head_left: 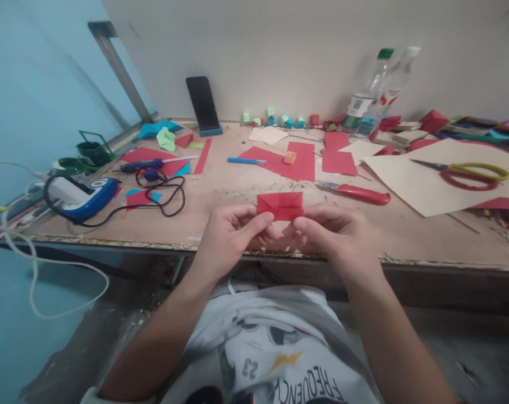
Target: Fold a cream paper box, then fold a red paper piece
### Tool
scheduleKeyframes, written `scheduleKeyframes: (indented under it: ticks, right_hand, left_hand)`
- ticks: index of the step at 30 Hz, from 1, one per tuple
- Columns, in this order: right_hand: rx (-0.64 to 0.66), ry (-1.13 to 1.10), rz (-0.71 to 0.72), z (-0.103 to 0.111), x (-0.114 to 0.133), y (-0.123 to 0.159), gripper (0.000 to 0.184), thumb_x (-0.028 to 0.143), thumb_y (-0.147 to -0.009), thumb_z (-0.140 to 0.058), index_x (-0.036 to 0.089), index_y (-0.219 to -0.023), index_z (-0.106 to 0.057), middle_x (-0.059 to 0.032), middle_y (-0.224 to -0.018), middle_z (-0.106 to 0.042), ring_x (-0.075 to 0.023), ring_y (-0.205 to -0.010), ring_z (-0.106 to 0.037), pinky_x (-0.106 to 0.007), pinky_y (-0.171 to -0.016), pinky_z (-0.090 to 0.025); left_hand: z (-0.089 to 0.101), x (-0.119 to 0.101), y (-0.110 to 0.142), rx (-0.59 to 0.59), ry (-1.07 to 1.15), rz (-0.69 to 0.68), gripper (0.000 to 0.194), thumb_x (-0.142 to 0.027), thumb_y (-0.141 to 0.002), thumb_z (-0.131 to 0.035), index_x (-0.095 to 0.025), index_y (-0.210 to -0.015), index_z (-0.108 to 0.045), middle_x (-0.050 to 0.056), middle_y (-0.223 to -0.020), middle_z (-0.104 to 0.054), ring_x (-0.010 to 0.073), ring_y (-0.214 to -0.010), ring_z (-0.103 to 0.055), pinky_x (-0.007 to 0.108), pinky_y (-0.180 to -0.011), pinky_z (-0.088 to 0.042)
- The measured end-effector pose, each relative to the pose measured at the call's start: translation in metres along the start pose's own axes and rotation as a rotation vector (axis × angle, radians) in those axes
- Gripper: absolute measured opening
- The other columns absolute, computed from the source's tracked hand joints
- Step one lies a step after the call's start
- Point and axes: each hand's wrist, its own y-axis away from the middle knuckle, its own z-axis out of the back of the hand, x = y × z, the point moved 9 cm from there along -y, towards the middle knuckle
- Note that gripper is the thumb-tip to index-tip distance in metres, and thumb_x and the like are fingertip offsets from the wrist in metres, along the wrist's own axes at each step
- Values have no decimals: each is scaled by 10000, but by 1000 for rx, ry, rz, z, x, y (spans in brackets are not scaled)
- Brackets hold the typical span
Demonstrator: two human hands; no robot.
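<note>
A small piece of folded red paper (280,203), shaped like a little envelope with diagonal creases, is held up over the table's front edge. My left hand (239,229) pinches its lower left corner between thumb and fingers. At the lower right corner, my right hand (328,229) grips it the same way. Just beyond the paper to the right lies a red-handled knife (362,193), its blade pointing left. Flat red paper sheets (302,160) lie behind, with a small orange block (290,157) on them and a blue pen (246,161) to their left.
Scissors (475,174) rest on cream paper (422,196) at right. Two plastic bottles (357,109) and a phone (202,104) on a stand are at the back. Leftward, a glue gun (142,166) with a black cord lies near a blue power strip (92,199). Several small paper cubes line the wall.
</note>
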Motion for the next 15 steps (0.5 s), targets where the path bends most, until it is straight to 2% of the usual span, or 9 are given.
scheduleKeyframes:
  ticks: [4, 7, 9, 12, 15]
  right_hand:
    - [-101, -38, 133, 9, 7, 2, 201, 268, -754, -913, 243, -901, -778, 9, -793, -786, -140, -583, -702, -234, -522, -571]
    - [-164, 54, 292, 11, 20, 8, 157, 189, -776, -881, 232, -844, -746, 9, -885, -777, -110, -594, -691, -226, -553, -571]
    - [-168, 145, 371, 9, 26, 11, 124, 153, -799, -850, 217, -794, -744, 9, -847, -764, -86, -557, -650, -208, -526, -543]
    - [-178, 153, 417, 8, 29, 13, 116, 127, -813, -827, 215, -790, -754, 16, -832, -758, -66, -524, -608, -188, -483, -507]
    - [-195, 113, 404, 11, 28, 12, 126, 128, -806, -837, 223, -825, -757, 27, -840, -753, -58, -517, -613, -179, -473, -498]
  left_hand:
    - [0, 0, 0, -8, 38, -10, 301, -372, -899, -781, -120, -735, -781, 91, -734, -805, 164, -591, -736, 242, -615, -627]
    - [2, -2, -1, -28, 35, -33, 287, -360, -901, -781, -120, -745, -784, 84, -738, -808, 160, -606, -742, 236, -631, -630]
    - [3, -4, -1, -37, 31, -44, 275, -348, -904, -780, -123, -745, -781, 72, -739, -808, 153, -633, -747, 223, -648, -630]
    - [2, -5, 0, -39, 33, -56, 258, -329, -917, -765, -124, -762, -783, 58, -749, -808, 144, -669, -753, 207, -671, -629]
    - [1, -5, -1, -30, 52, -78, 239, -314, -923, -758, -124, -782, -787, 50, -747, -804, 136, -674, -752, 200, -675, -630]
